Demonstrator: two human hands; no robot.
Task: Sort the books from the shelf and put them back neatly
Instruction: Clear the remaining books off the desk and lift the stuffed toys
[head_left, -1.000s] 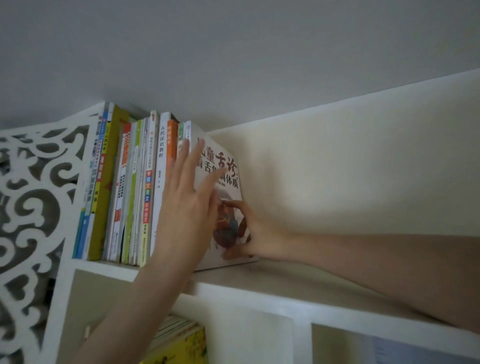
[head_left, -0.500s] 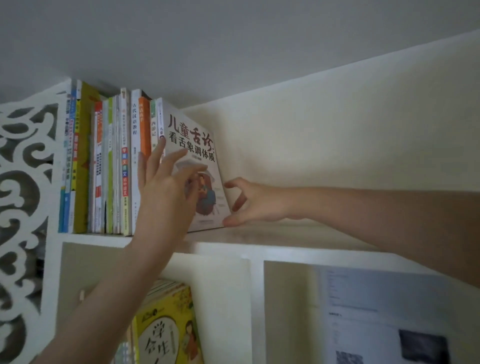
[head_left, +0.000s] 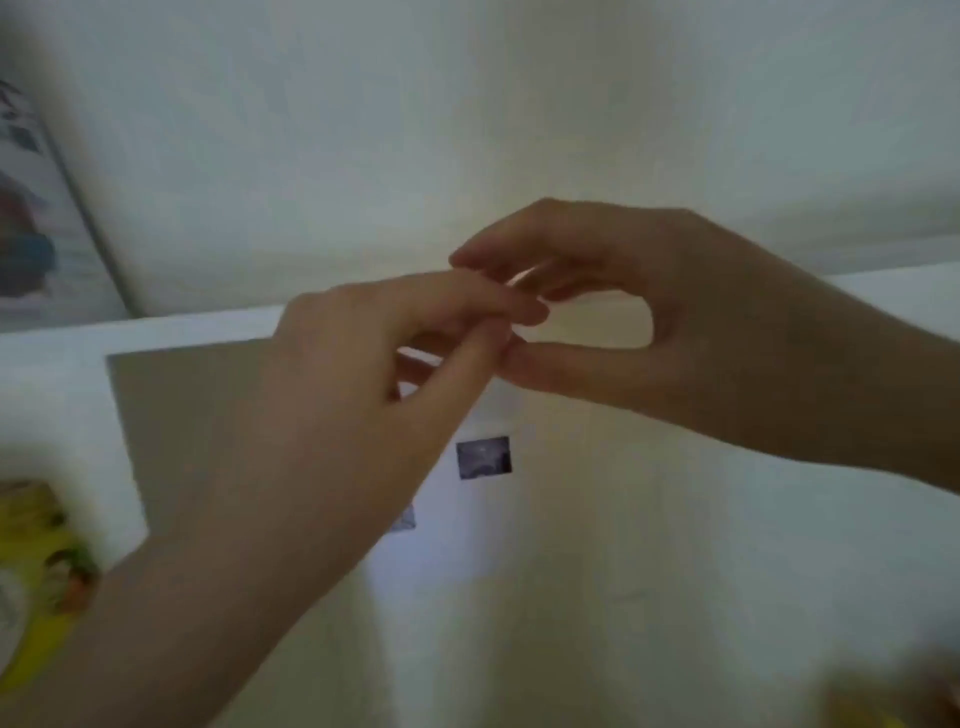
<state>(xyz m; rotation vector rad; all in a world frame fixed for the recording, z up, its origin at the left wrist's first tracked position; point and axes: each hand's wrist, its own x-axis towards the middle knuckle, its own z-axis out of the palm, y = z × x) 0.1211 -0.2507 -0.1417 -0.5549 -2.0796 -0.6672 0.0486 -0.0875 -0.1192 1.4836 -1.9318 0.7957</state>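
Before the shelf (head_left: 156, 332), hands (fingertips touching)

The frame is dim and soft all over, with a greenish-grey cast and heavy motion blur. The brightest patch is a warm, pale glow on the wall at centre, just behind the left hand (head_left: 363, 364) and right hand (head_left: 649, 312), whose fingertips smear into each other so their outlines cannot be told apart. Both forearms sit in flat shade without hard shadows. The book cover (head_left: 36, 218) at upper left is a smudge of colour, its print unreadable. The yellow book (head_left: 36, 587) at lower left is blurred further still. A grey shadow falls inside the shelf (head_left: 171, 325) opening below the board.
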